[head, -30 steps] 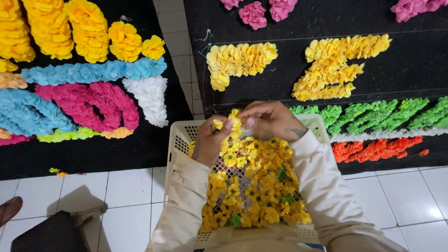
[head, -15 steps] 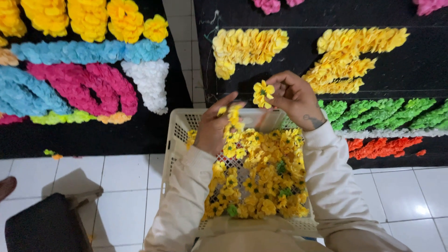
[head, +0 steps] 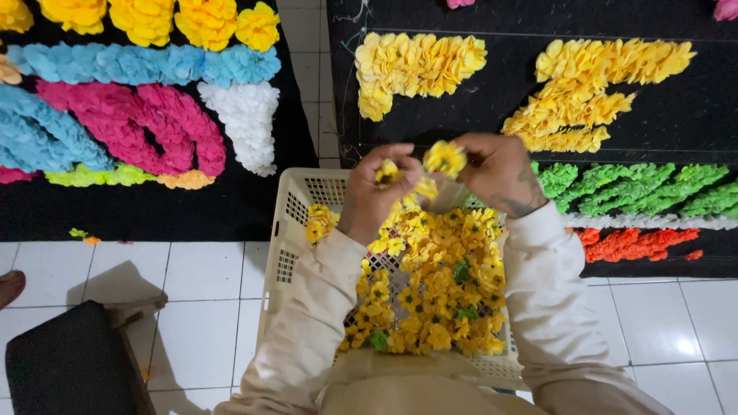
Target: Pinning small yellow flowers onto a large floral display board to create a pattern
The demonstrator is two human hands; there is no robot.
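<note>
**Both hands pinching yellow flowers above the basket**

I see my right hand closed on a yellow flower, pinched at the fingertips so the bloom sticks out to the left of the knuckles. My left hand is curled narrowly around a smaller yellow flower, which peeks out from between thumb and fingers. The two blooms sit close together, just apart, both raised over the far end of the basket.

The cream plastic basket rests below my arms on the white tiled floor. It holds a loose heap of yellow flowers with a few green bits mixed in; the heap lies mostly toward the right and near side, leaving bare lattice at the far left corner.

Beyond the basket lie black mats carrying rows of yellow, green, orange, blue, pink and white flowers.
</note>
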